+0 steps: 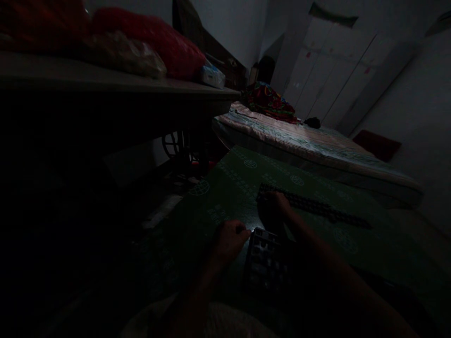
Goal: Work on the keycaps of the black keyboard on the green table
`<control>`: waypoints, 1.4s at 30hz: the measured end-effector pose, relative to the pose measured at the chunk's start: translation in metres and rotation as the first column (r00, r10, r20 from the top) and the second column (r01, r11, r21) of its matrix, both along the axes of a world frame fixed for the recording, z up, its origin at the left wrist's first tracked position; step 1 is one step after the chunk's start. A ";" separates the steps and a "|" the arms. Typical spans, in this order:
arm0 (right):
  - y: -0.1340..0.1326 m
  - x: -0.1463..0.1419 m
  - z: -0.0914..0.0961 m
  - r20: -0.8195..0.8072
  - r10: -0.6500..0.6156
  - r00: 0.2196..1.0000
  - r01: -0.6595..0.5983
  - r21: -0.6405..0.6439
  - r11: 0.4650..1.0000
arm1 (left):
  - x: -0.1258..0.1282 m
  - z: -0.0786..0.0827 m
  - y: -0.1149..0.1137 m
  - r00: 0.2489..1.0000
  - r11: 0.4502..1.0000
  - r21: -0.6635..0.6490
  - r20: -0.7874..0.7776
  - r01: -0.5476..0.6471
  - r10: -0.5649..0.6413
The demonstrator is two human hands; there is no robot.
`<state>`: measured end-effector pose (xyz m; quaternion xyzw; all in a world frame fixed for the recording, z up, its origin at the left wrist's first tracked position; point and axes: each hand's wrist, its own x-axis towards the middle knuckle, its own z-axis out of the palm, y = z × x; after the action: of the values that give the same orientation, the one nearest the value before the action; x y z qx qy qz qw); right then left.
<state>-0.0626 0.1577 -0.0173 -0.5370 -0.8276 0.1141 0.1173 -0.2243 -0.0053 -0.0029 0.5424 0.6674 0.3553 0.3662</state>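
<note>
The light is very dim. My left hand (230, 238), with its fingers curled in, is beside the top left corner of a dark compartmented tray (260, 268). Small pale or shiny pieces seem to sit in the tray's cells, too dark to name. Farther forward, my right hand (278, 204) is closed at the left end of a long black strip with rows of small openings (317, 206). Its fingertips are in shadow, and what they hold is hidden. Both the tray and the strip lie on a green board (229, 188) printed with pale globe marks and lettering.
At the left, a higher table (197, 94) carries red plastic bags (151, 37) and a small blue-white pack (213, 75). Beyond the board stands a bed (303, 141) with a patterned red bundle (269, 101). A dark object (387, 284) lies at the board's right.
</note>
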 end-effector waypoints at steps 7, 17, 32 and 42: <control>-0.001 0.002 -0.001 -0.093 0.015 0.996 -0.011 0.041 0.999 | 0.000 0.001 0.000 1.000 1.000 0.010 -0.022 -0.004 0.005; -0.061 0.023 0.046 -0.477 -0.052 0.877 0.128 0.128 0.984 | 0.002 0.008 -0.002 0.999 0.997 0.058 -0.015 0.042 -0.041; -0.177 0.043 0.059 -0.722 -0.194 0.664 -0.143 -0.378 0.915 | 0.018 0.006 -0.016 0.919 0.930 0.076 -0.202 0.358 -0.338; -0.173 0.040 0.050 -0.543 0.097 0.834 -0.209 -0.149 0.966 | 0.018 0.011 -0.017 0.884 0.911 0.031 -0.257 0.412 -0.391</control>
<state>-0.0222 -0.0151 0.0325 -0.4250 -0.7872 0.3506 0.2771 -0.2058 -0.0224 0.0086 0.7233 0.5651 0.2300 0.3233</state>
